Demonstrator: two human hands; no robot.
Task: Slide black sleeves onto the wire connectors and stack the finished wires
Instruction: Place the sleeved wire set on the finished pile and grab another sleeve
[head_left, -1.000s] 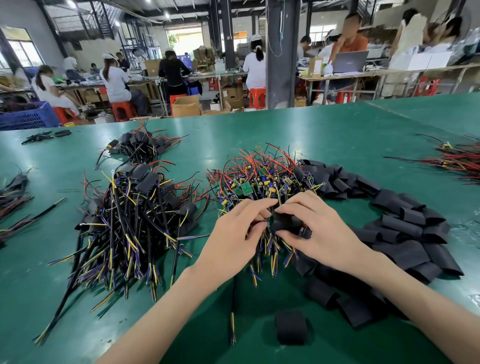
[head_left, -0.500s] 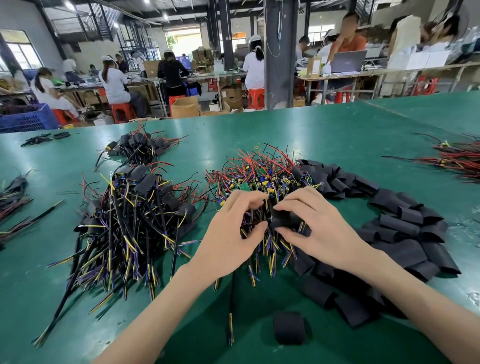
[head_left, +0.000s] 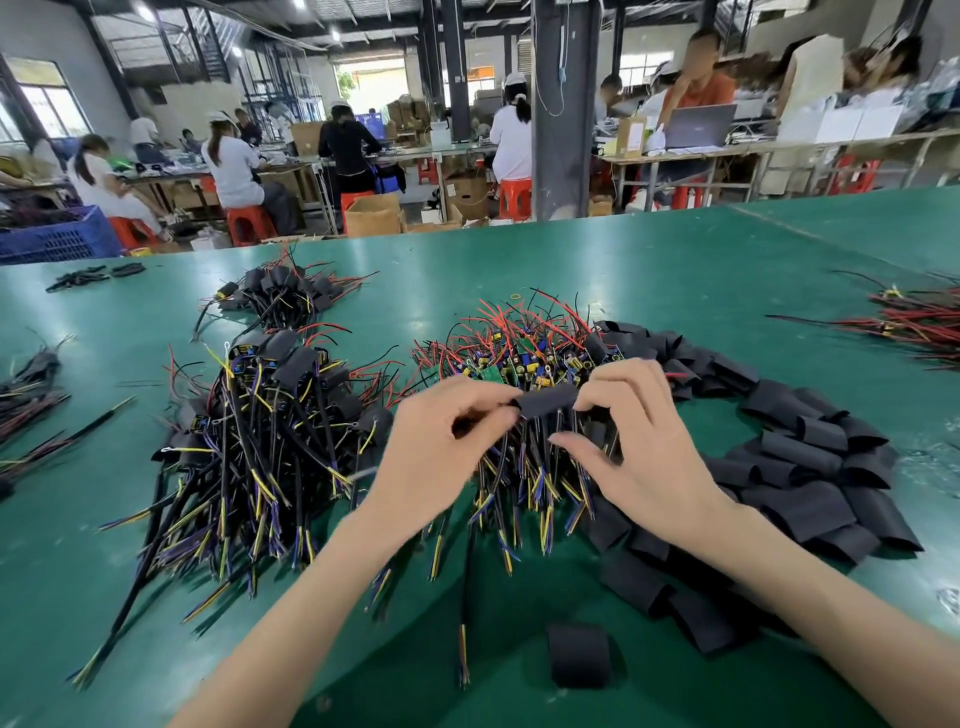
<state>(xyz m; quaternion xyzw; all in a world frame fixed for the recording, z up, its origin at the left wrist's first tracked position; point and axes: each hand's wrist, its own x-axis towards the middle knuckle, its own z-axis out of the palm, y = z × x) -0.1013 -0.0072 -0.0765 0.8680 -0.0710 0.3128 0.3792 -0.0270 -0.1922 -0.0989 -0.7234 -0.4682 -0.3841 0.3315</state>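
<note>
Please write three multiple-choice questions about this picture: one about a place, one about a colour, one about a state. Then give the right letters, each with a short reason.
1. Where does the heap of loose black sleeves lie?
A. at the person's right
B. in a blue crate
C. on a red stool

2. What colour is the table?
A. white
B. green
C. red

3. How is the sleeve above the middle wire pile held?
A. by nobody
B. by one hand only
C. by both hands

Answers:
1 A: the heap curves round beside the right hand.
2 B: its whole top is green.
3 C: the left hand and the right hand each hold one end.
</note>
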